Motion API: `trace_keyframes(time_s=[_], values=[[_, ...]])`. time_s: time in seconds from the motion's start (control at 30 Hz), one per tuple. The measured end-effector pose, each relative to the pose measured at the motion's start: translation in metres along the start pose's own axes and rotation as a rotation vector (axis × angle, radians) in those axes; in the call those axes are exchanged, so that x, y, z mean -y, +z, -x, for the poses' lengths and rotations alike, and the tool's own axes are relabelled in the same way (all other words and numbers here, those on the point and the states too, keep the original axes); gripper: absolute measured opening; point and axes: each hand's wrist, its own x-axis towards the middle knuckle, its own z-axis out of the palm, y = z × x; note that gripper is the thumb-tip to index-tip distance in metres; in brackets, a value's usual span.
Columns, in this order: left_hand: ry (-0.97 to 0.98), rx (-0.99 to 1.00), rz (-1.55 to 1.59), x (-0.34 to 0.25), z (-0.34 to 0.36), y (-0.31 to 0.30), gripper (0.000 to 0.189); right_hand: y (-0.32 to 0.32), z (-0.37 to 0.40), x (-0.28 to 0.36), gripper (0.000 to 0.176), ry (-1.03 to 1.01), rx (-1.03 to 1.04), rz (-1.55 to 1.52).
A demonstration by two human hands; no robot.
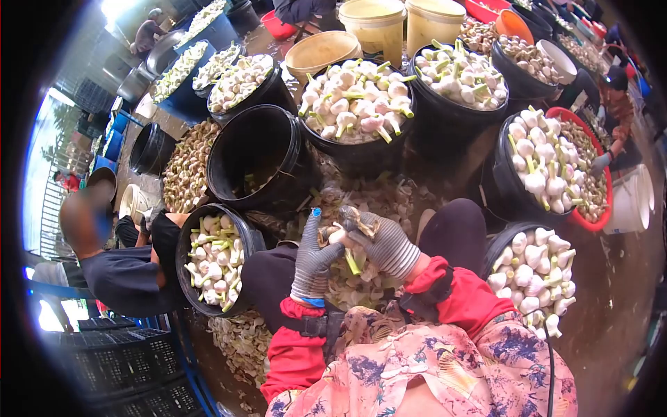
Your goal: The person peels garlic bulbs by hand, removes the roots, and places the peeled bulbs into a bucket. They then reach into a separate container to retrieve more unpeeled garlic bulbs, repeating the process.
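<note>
Both my hands wear grey striped gloves and meet in front of my knees around one garlic bulb (338, 237) with a green stem pointing down. My left hand (314, 258), its thumb tipped blue, presses against the bulb from the left. On the other side my right hand (384, 243) has its fingers curled on the bulb and on brown, dry skin (360, 222). Loose garlic peelings (379, 198) cover the floor beneath. A black bucket of trimmed garlic (217, 263) stands left of my left hand.
Heaped garlic fills a black bucket (358, 101) ahead and another (531, 274) at the right. An open black bucket (253, 154) stands front left. A red basin (599, 174) is at the right. A co-worker (121, 274) sits at the left, near black crates (128, 365).
</note>
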Motion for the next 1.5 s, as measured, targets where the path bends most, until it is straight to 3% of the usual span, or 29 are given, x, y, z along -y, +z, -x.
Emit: trace_keyframes(time_s=[0.1, 0.13, 0.17, 0.23, 0.3, 0.37, 0.4, 0.43, 0.57, 0.63, 0.7, 0.77, 0.83, 0.87, 0.9, 0.97, 1.03, 1.1, 1.3, 1.43, 1.5], values=[[-0.051, -0.005, -0.043, -0.003, -0.002, 0.009, 0.091, 0.008, -0.003, -0.011, 0.036, 0.120, -0.081, -0.222], [-0.048, 0.017, 0.007, -0.008, 0.001, 0.014, 0.090, 0.013, -0.006, -0.012, 0.034, 0.312, -0.006, -0.864], [-0.044, 0.042, 0.059, -0.012, 0.002, 0.019, 0.089, 0.013, -0.010, -0.015, 0.034, 0.319, -0.013, -0.866], [-0.025, 0.164, 0.171, -0.016, -0.001, 0.021, 0.083, 0.004, -0.027, -0.027, 0.033, 0.387, -0.133, -0.525], [-0.034, 0.172, 0.168, -0.026, -0.009, 0.018, 0.079, 0.002, -0.046, -0.063, 0.032, 0.374, -0.159, -0.495], [0.027, 0.090, 0.140, -0.043, -0.034, 0.026, 0.058, -0.011, -0.063, -0.074, 0.026, 0.392, 0.239, -0.215], [0.041, 0.079, 0.110, -0.047, -0.054, 0.020, 0.052, -0.014, -0.072, -0.077, 0.031, 0.093, 0.364, 0.248], [0.056, 0.067, 0.078, -0.050, -0.078, 0.013, 0.047, -0.004, -0.082, -0.093, 0.028, 0.269, 0.548, 0.413], [0.191, -0.080, -0.140, -0.066, -0.192, 0.020, 0.043, 0.023, -0.083, -0.122, 0.025, 0.223, 0.761, 0.608], [0.187, -0.113, -0.194, -0.063, -0.245, 0.024, 0.045, 0.010, -0.089, -0.087, 0.030, 0.208, 0.741, 0.561], [0.618, -0.163, -0.815, -0.071, -0.278, 0.022, 0.045, 0.017, -0.089, -0.096, 0.022, 0.133, 0.748, 0.473], [0.589, -0.157, -0.739, -0.098, -0.296, -0.009, 0.037, -0.003, -0.103, -0.064, 0.026, 0.196, 0.811, 0.385], [0.642, -0.213, -0.752, -0.113, -0.325, -0.084, 0.017, -0.007, -0.104, -0.067, 0.018, 0.135, 0.839, 0.353], [0.507, -0.316, -0.757, -0.120, -0.334, -0.118, 0.015, -0.010, -0.107, -0.066, 0.017, 0.139, 0.859, 0.316], [0.160, -0.474, -0.542, -0.124, -0.340, -0.149, 0.020, -0.012, -0.110, -0.065, 0.018, 0.144, 0.877, 0.283], [-0.165, -0.547, -0.754, -0.115, -0.356, -0.214, 0.027, -0.013, -0.112, -0.069, 0.019, 0.164, 0.884, 0.254], [-0.336, -0.194, -1.912, -0.085, -0.385, -0.283, 0.028, -0.015, -0.119, -0.075, 0.022, 0.164, 0.902, 0.247], [-0.308, -0.066, -1.479, -0.047, -0.379, -0.302, 0.030, -0.015, -0.131, -0.082, 0.024, 0.204, 0.935, 0.219], [-0.854, 0.501, -1.876, 0.044, -0.393, -0.318, 0.040, -0.007, -0.162, -0.105, 0.025, 0.337, 0.948, 0.187], [-1.068, 0.730, -1.823, 0.033, -0.372, -0.304, 0.048, -0.007, -0.171, -0.110, 0.025, 0.412, 0.928, 0.211], [-1.121, 0.717, -1.691, 0.004, -0.359, -0.288, 0.052, -0.007, -0.164, -0.108, 0.023, 0.359, 0.812, 0.218]])
